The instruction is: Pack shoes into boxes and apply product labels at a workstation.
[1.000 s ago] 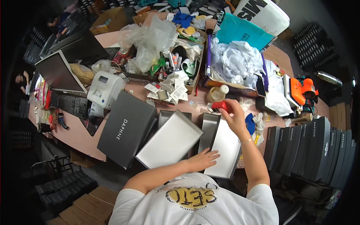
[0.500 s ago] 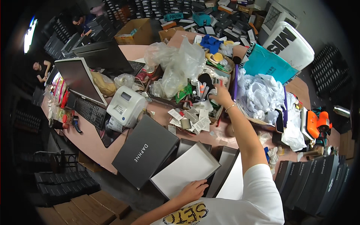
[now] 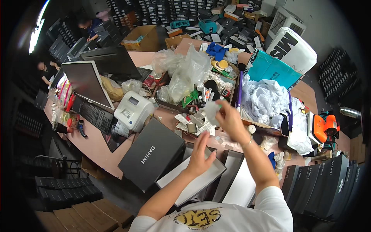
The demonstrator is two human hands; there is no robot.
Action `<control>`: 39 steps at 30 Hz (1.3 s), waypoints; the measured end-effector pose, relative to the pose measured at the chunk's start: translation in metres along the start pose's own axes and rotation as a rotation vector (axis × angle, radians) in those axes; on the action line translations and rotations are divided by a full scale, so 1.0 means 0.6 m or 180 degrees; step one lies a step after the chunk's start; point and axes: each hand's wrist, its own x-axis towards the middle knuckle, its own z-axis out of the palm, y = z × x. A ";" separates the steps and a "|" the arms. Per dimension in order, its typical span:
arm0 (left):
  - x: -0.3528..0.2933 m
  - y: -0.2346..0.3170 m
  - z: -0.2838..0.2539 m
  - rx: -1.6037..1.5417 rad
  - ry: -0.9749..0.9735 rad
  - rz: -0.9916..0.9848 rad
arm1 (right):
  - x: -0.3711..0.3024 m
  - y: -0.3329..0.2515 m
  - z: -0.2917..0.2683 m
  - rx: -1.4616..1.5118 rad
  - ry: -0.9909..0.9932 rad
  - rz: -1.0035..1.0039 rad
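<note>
My right hand (image 3: 228, 120) pinches a small whitish translucent piece (image 3: 211, 112), smeared by motion, so I cannot tell its exact kind. It is held up in front of the carton of small items. My left hand (image 3: 199, 157) is raised with fingers stretched out and holds nothing. Below that hand lies a white-lined open box part (image 3: 185, 185), tilted on the near edge of the table. A dark grey shoe box lid (image 3: 151, 154) leans to its left, and another dark box part with a white inside (image 3: 242, 181) is under my right forearm.
A label printer (image 3: 134, 112) and a monitor (image 3: 87, 83) stand at the left. Loose tags and labels (image 3: 197, 121) lie mid-table. A carton of crumpled white paper (image 3: 266, 102) and an orange tool (image 3: 324, 127) are at the right. Dark shoe boxes (image 3: 320, 185) stand at the near right.
My right hand has come back from the carton of small items with the whitish piece in it. My left hand has lifted off the white-lined box part and moved up.
</note>
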 end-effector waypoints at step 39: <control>-0.208 0.019 -0.091 -0.1342 -0.0576 -0.1548 | -0.348 -0.126 0.045 0.0703 -0.0298 0.0219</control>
